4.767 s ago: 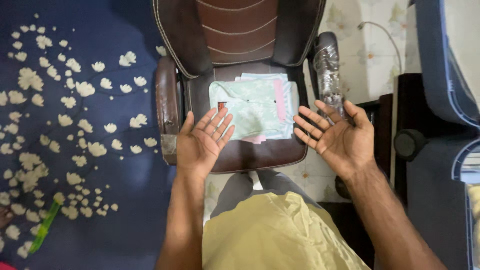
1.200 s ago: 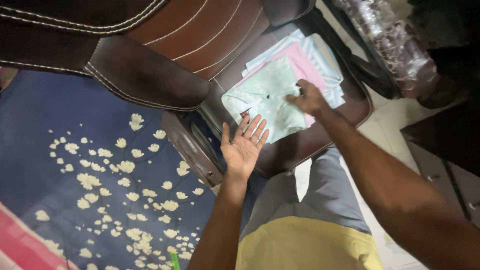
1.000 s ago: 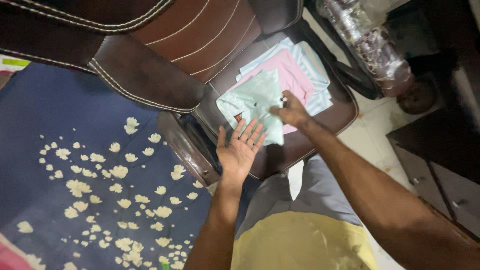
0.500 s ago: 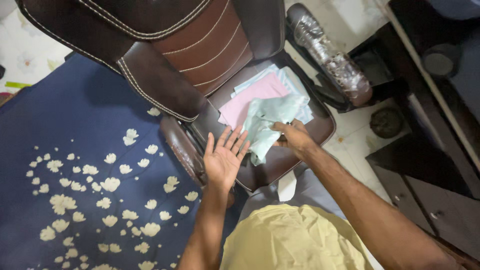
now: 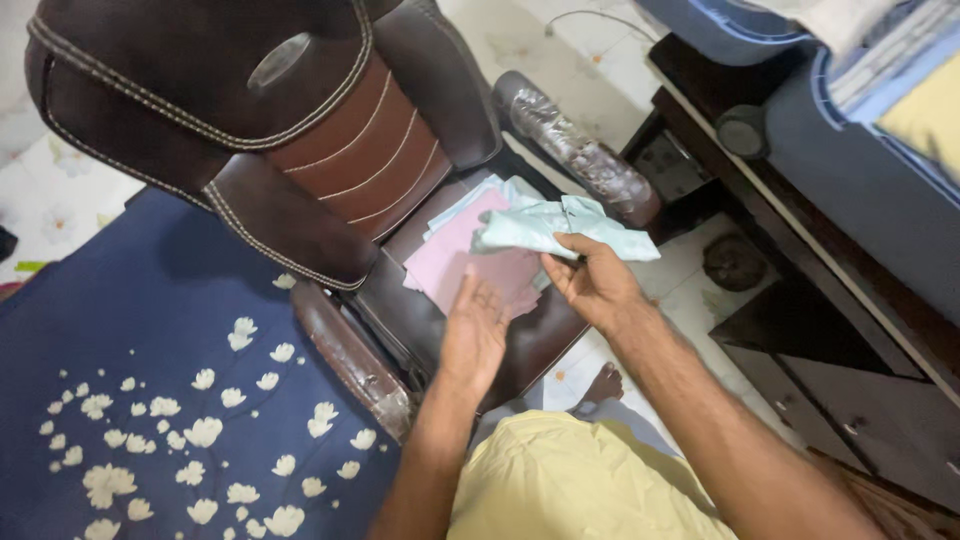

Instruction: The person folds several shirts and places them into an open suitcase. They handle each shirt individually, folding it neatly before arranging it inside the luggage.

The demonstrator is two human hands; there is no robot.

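My right hand [image 5: 592,282] grips a folded mint-green shirt [image 5: 560,226] and holds it lifted above the seat of a brown leather chair [image 5: 330,130]. My left hand [image 5: 474,328] hovers open, fingers apart, just over a pink folded garment [image 5: 462,258] that lies on top of the pile on the seat. A light blue striped garment [image 5: 470,196] peeks out from under the pink one.
A navy floral rug [image 5: 170,400] covers the floor to the left. The chair's right armrest [image 5: 575,150] is wrapped in clear plastic. Dark wooden furniture with drawers [image 5: 830,360] stands at the right, with a blue bin [image 5: 860,170] above it. My bare foot [image 5: 604,384] rests on the tiled floor.
My right hand has picked the mint-green shirt off the pile and raised it to the right, uncovering the pink garment. My left hand turned and moved over the pink garment.
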